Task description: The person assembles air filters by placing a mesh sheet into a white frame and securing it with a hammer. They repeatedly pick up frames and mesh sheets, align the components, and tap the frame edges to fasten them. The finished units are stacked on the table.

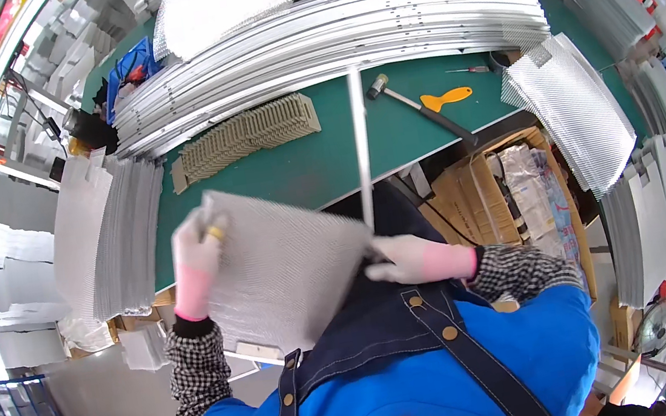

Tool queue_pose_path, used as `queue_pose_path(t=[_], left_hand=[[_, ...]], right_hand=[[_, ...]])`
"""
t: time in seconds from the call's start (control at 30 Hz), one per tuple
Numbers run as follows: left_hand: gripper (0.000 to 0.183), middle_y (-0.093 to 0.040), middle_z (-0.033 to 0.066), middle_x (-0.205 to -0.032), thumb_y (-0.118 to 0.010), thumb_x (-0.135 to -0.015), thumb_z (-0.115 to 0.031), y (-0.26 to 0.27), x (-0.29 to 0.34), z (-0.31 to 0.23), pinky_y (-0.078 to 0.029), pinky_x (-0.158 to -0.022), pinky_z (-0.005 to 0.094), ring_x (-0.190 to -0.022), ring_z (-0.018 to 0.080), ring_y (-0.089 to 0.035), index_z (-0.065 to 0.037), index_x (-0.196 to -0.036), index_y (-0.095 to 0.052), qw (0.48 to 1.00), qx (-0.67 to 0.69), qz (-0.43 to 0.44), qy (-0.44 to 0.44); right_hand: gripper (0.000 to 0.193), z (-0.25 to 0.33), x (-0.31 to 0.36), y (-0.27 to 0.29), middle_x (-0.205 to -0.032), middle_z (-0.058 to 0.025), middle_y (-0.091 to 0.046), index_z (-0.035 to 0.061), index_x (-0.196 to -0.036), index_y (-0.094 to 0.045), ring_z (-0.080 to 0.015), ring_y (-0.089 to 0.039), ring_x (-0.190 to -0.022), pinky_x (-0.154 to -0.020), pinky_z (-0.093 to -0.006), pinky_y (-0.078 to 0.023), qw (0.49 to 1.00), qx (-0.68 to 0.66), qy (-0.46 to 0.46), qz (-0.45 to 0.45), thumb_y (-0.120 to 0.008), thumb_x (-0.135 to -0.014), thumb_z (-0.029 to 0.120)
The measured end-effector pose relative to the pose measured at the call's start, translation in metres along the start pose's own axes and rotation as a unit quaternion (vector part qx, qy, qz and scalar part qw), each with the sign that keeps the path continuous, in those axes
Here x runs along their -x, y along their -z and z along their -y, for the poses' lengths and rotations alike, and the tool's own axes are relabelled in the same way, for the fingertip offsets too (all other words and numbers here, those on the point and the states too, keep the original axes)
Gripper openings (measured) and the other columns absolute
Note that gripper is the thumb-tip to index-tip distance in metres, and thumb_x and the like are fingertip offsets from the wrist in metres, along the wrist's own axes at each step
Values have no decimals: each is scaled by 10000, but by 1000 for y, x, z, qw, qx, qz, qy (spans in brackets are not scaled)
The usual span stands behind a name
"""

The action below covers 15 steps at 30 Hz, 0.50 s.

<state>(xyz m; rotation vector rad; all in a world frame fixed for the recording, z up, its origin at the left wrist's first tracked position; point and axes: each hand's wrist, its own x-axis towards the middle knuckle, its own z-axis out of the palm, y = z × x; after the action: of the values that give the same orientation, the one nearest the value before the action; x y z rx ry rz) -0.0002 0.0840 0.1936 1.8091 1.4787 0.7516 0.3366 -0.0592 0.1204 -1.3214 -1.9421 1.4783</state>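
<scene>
A grey, finely patterned mesh sheet [285, 258] is tilted in front of my apron, blurred a little along its right side. My left hand [200, 249], in a white and pink glove with a yellow band on one finger, grips its upper left edge. At the sheet's right corner, my right hand [409, 258] has its fingertips closed on the edge; the thumb is partly hidden. Close to that corner, a narrow white metal strip [362, 143] runs from the long rails toward my body, and its near end touches or passes behind the sheet.
Long metal rails [325, 37] lie across the green table [284, 168]. Nearer are a row of beige corrugated pieces [245, 139], a hammer [426, 112] and an orange scraper [446, 98]. Mesh sheets stand stacked left [117, 232] and right [573, 112]. An open cardboard box [470, 205] sits below.
</scene>
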Motion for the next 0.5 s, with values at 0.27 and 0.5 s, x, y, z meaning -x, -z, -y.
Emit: queue_pose_path(t=[0.27, 0.5], left_hand=[[292, -647, 85, -925, -542, -1047, -235, -12, -17, -116, -460, -779, 271, -815, 141, -572, 42, -1036, -634, 858, 266, -399, -184], [448, -416, -44, -718, -496, -1067, -416, -56, -33, -90, -296, -608, 267, -701, 74, -356, -15, -870, -523, 899, 243, -305, -200]], right_hand=[[349, 122, -31, 113, -1018, -21, -630, -64, -1256, -557, -82, -588, -888, -808, -251, -492, 763, -234, 368, -476, -599, -917, 8], [205, 62, -46, 134, -965, 45, -610, -26, -1160, -627, -29, -503, -845, -758, -209, -421, 793, -281, 338, -421, -607, -981, 71]])
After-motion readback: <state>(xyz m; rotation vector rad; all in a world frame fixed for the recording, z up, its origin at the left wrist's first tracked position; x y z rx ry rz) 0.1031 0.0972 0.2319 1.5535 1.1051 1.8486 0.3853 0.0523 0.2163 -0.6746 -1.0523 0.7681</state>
